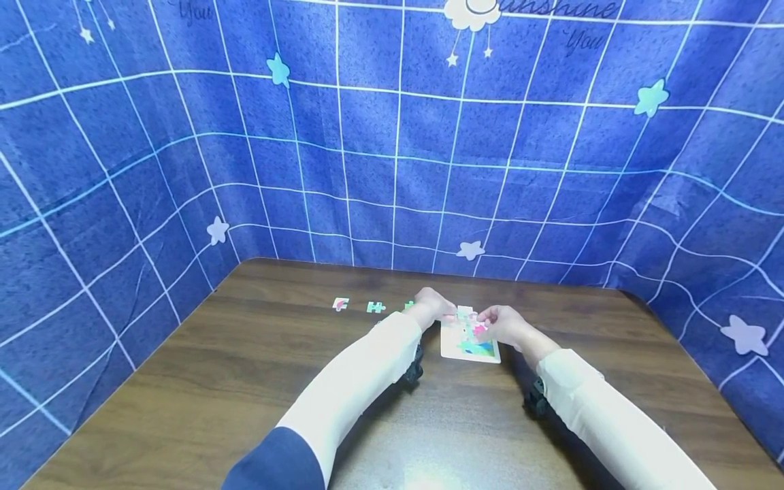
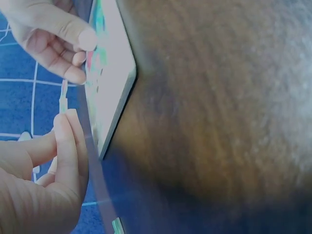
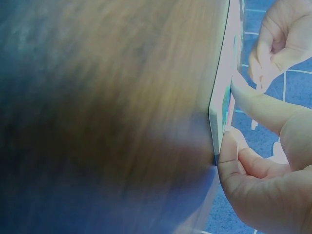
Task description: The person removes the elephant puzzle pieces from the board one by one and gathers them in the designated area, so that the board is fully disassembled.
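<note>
A thin puzzle board (image 1: 450,346) with a pale rim and a colourful picture lies flat on the table between my hands. My left hand (image 1: 433,304) is by its far left corner, pinching a small puzzle piece (image 2: 63,102) on edge between thumb and fingertips. My right hand (image 1: 507,325) is at the board's right side, thumb and fingers curled and gripping it at the edge. A pink patch (image 1: 478,331) of the picture shows beside the right fingertips. The right fingers partly cover the board, so their exact contact is hard to see.
On the table to the left lie a red-and-white puzzle piece (image 1: 340,304), a green puzzle piece (image 1: 376,307) and another green piece (image 1: 409,305) partly hidden by the left hand. A blue gridded curtain (image 1: 367,170) encloses the wooden table (image 1: 275,347) at the back and sides.
</note>
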Action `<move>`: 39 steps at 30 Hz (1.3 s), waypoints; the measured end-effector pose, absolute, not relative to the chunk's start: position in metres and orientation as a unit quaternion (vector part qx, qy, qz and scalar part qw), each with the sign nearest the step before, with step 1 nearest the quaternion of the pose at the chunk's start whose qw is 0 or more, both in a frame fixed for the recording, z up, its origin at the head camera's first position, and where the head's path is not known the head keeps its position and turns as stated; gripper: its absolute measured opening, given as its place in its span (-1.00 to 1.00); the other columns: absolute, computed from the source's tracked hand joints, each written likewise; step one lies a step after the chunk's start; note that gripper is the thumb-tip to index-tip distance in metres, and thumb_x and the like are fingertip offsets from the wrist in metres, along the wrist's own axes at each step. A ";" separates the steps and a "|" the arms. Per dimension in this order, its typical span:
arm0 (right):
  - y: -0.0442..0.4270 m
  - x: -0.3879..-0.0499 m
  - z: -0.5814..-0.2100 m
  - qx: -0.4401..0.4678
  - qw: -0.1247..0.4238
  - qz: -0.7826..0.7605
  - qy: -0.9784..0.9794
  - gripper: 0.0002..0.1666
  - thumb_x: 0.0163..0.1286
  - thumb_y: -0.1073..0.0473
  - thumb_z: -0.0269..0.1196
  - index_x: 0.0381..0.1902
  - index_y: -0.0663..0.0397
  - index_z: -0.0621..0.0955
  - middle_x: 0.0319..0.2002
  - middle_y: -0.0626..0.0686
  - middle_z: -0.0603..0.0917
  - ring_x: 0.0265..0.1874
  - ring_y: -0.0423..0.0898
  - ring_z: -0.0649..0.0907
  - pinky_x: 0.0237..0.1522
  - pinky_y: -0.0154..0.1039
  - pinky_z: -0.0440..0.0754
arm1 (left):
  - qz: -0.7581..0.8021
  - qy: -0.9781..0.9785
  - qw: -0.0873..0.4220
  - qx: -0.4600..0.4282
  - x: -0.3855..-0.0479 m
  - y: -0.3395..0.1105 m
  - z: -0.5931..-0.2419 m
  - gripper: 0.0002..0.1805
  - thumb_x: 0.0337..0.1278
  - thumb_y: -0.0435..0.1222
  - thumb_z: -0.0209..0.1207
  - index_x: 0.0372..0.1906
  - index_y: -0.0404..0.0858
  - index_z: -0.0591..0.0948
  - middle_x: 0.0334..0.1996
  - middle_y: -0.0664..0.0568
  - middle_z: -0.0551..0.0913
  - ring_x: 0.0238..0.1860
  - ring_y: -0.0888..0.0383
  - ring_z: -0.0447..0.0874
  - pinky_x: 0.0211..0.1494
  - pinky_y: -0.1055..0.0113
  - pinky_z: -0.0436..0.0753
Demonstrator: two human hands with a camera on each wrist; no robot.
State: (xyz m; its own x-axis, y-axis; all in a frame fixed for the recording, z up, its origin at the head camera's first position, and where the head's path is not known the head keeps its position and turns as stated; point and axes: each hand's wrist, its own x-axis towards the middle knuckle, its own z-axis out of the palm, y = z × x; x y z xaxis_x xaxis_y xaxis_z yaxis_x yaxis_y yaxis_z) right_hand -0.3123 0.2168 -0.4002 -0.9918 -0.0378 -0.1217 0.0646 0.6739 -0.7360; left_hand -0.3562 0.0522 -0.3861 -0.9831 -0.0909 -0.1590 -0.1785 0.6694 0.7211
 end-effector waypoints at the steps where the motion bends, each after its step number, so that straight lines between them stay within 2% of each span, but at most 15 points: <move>1: 0.217 -0.312 -0.400 0.008 0.064 -0.403 0.913 -0.48 -0.06 0.36 0.50 -0.10 0.33 0.58 -0.23 0.14 0.53 -0.19 0.00 0.49 -0.03 -0.14 0.53 | 0.412 0.907 0.054 -0.074 -0.356 0.051 -0.385 -0.56 -0.23 -0.21 0.50 -0.17 -0.36 0.72 -0.10 -0.10 0.72 -0.07 0.09 0.66 0.14 0.42 0.61; 6: 0.217 -0.315 -0.403 0.015 0.065 -0.407 0.911 -0.48 -0.06 0.36 0.50 -0.09 0.31 0.59 -0.22 0.12 0.53 -0.20 -0.02 0.48 -0.08 -0.23 0.51 | 0.478 0.872 0.073 -0.080 -0.361 0.045 -0.384 -0.67 -0.22 -0.30 0.49 -0.26 -0.36 0.74 -0.25 -0.10 0.76 -0.20 0.12 0.74 0.11 0.39 0.66; 11: 0.217 -0.317 -0.404 0.012 0.065 -0.409 0.910 -0.49 -0.06 0.38 0.49 -0.10 0.33 0.59 -0.27 0.09 0.53 -0.24 -0.05 0.48 -0.18 -0.33 0.48 | 0.544 0.827 0.106 -0.096 -0.368 0.041 -0.386 -0.74 -0.20 -0.44 0.44 -0.28 -0.43 0.72 -0.46 -0.11 0.77 -0.53 0.18 0.75 -0.24 0.47 0.74; 13: 0.216 -0.318 -0.403 0.005 0.065 -0.407 0.911 -0.48 -0.06 0.38 0.48 -0.09 0.35 0.58 -0.28 0.10 0.53 -0.24 -0.05 0.49 -0.17 -0.31 0.50 | 0.558 0.817 0.107 -0.100 -0.370 0.039 -0.385 -0.74 -0.20 -0.48 0.41 -0.28 -0.47 0.71 -0.50 -0.14 0.76 -0.64 0.21 0.70 -0.39 0.50 0.73; 15: 0.215 -0.318 -0.403 0.006 0.065 -0.408 0.910 -0.48 -0.05 0.38 0.48 -0.08 0.34 0.58 -0.27 0.10 0.53 -0.24 -0.04 0.49 -0.13 -0.27 0.51 | 0.565 0.812 0.109 -0.102 -0.370 0.037 -0.383 -0.75 -0.20 -0.50 0.39 -0.28 -0.48 0.71 -0.51 -0.16 0.75 -0.70 0.23 0.66 -0.46 0.52 0.71; 19: 0.215 -0.317 -0.403 0.003 0.067 -0.404 0.912 -0.47 -0.04 0.36 0.49 -0.07 0.34 0.58 -0.26 0.10 0.53 -0.22 -0.02 0.49 -0.07 -0.20 0.53 | 0.585 0.796 0.117 -0.104 -0.368 0.033 -0.377 -0.78 -0.19 -0.55 0.35 -0.29 -0.50 0.70 -0.47 -0.23 0.75 -0.70 0.19 0.68 -0.47 0.51 0.71; 23: 0.217 -0.316 -0.402 -0.001 0.069 -0.401 0.913 -0.47 -0.06 0.38 0.49 -0.09 0.36 0.57 -0.29 0.10 0.51 -0.23 -0.02 0.48 -0.10 -0.21 0.52 | 0.575 0.804 0.122 -0.091 -0.364 0.031 -0.371 -0.80 -0.19 -0.53 0.35 -0.32 -0.45 0.71 -0.44 -0.20 0.76 -0.72 0.22 0.66 -0.45 0.52 0.71; 31: 0.219 -0.317 -0.401 0.002 0.077 -0.404 0.912 -0.47 -0.05 0.39 0.48 -0.07 0.35 0.56 -0.27 0.10 0.48 -0.24 -0.04 0.46 -0.15 -0.25 0.50 | 0.577 0.805 0.125 -0.063 -0.352 0.028 -0.362 -0.81 -0.14 -0.52 0.34 -0.30 -0.39 0.74 -0.40 -0.15 0.77 -0.73 0.29 0.62 -0.26 0.45 0.75; 39: 0.218 -0.316 -0.402 -0.003 0.071 -0.403 0.912 -0.46 -0.05 0.40 0.49 -0.07 0.37 0.56 -0.23 0.14 0.50 -0.23 -0.02 0.47 -0.11 -0.22 0.53 | 0.609 0.784 0.108 -0.047 -0.340 0.016 -0.353 -0.80 -0.12 -0.58 0.32 -0.27 -0.47 0.73 -0.31 -0.27 0.75 -0.75 0.29 0.59 -0.28 0.43 0.76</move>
State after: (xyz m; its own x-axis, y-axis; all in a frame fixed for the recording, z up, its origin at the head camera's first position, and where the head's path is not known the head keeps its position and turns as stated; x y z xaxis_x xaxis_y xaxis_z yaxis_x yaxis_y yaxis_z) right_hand -0.3157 0.2181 -0.4018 -0.9898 -0.0629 -0.1280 0.0524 0.6744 -0.7365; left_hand -0.3396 0.0159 -0.3532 -0.9723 0.0572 -0.2266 -0.2054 0.2536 0.9452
